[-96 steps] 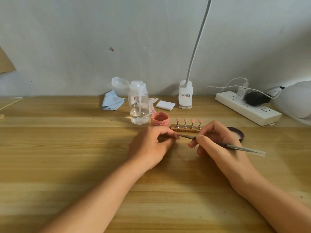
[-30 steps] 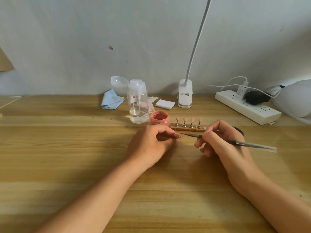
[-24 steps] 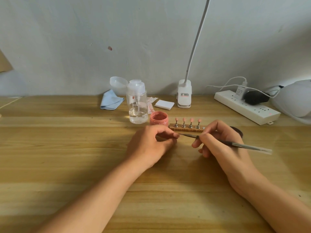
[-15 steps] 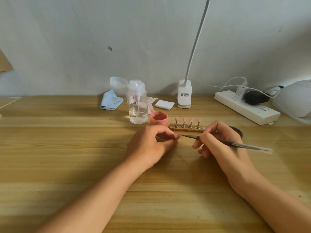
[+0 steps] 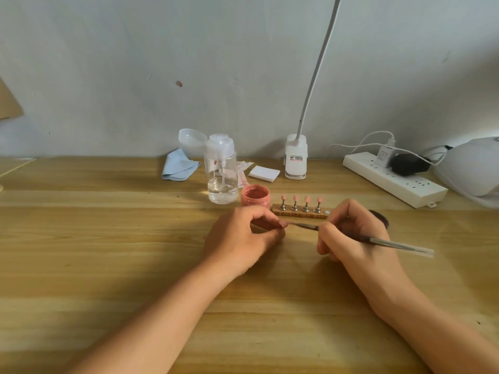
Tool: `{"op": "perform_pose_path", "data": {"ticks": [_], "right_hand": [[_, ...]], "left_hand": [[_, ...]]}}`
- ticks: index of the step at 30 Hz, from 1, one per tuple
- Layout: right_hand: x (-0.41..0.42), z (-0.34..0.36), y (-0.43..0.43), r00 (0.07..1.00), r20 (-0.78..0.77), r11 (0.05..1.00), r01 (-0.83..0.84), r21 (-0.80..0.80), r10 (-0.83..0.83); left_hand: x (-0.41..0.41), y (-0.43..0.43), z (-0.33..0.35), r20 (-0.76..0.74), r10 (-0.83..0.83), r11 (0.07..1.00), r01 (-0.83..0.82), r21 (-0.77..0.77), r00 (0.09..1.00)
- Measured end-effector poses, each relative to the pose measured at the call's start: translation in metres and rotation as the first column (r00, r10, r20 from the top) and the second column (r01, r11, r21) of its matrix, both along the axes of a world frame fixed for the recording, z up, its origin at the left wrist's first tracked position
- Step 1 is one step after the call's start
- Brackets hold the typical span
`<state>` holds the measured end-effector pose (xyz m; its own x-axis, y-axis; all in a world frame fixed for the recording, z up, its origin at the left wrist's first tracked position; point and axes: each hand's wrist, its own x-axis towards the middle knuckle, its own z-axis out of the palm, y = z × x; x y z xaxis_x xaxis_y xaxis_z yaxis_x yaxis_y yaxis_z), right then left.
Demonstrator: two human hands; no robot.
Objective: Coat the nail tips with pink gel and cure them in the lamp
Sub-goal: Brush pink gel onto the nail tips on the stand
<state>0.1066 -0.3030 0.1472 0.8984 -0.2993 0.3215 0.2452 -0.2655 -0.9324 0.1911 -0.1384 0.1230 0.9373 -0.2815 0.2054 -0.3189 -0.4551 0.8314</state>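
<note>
Desk [image 5: 108,265] w/ 4 pink tips [image 5: 306,198], 1 jar [image 5: 255,196]

Wood-grain table [image 5: 108,238], matt. Clear glossy plastic pump bottle [image 5: 222,174]. Soft blue cloth [image 5: 178,165]. Shiny metal brush [image 5: 391,242] handle. White smooth plastic power strip [image 5: 397,182].

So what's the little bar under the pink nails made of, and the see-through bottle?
The bar looks like wood: brown streaky grain, slightly glossy. The bottle seems clear plastic, maybe glass: the liquid and pump tube show through it.
</note>
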Motion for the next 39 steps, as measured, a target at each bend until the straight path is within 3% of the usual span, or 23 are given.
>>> {"op": "perform_pose_path", "data": {"ticks": [3, 5, 7, 12, 18, 25, 27, 31, 35, 39], "right_hand": [[-0.003, 0.002, 0.0, 0.993, 0.093, 0.995, 0.074, 0.06, -0.079], [-0.003, 0.006, 0.002, 0.985, 0.139, 0.994, 0.106, 0.009, -0.107], [-0.003, 0.011, 0.004, 0.983, 0.16, 0.995, 0.098, -0.038, -0.091], [0.002, 0.022, 0.01, 0.993, 0.116, 1.0, -0.005, 0.03, 0.001], [0.054, 0.043, 0.017, 1.0, -0.007, 0.989, 0.023, -0.149, -0.024], [0.085, 0.042, 0.028, 0.982, -0.103, 0.874, 0.093, -0.477, -0.16], [0.08, 0.045, 0.027, 0.988, -0.035, 0.906, 0.124, -0.405, -0.151], [0.047, 0.042, 0.013, 0.985, 0.076, 0.988, 0.152, 0.024, -0.153], [0.009, 0.018, -0.003, 0.993, -0.01, 0.948, 0.113, 0.297, -0.116], [-0.001, 0.007, -0.011, 0.99, -0.099, 0.924, -0.052, 0.379, 0.097]], "left_hand": [[-0.001, 0.0, 0.001, -0.003, -0.008, 1.0, 0.008, 0.001, 1.0], [-0.002, 0.0, 0.002, -0.003, 0.004, 1.0, -0.004, 0.007, 1.0], [-0.002, 0.0, 0.003, -0.004, 0.015, 1.0, -0.015, 0.018, 1.0], [-0.001, -0.003, 0.007, 0.004, 0.077, 0.99, -0.077, 0.114, 0.997], [-0.001, -0.004, 0.004, 0.022, 0.084, 0.988, -0.086, 0.128, 0.996], [0.001, -0.004, 0.002, 0.041, 0.063, 0.99, -0.067, 0.128, 0.997], [0.001, -0.003, 0.002, 0.041, 0.057, 0.989, -0.062, 0.135, 0.998], [0.001, -0.003, 0.001, 0.054, 0.043, 0.988, -0.051, 0.146, 0.998], [0.001, -0.003, 0.001, 0.067, 0.055, 0.989, -0.064, 0.131, 0.996], [0.0, -0.003, 0.0, 0.052, 0.041, 0.994, -0.046, 0.104, 0.998]]}}
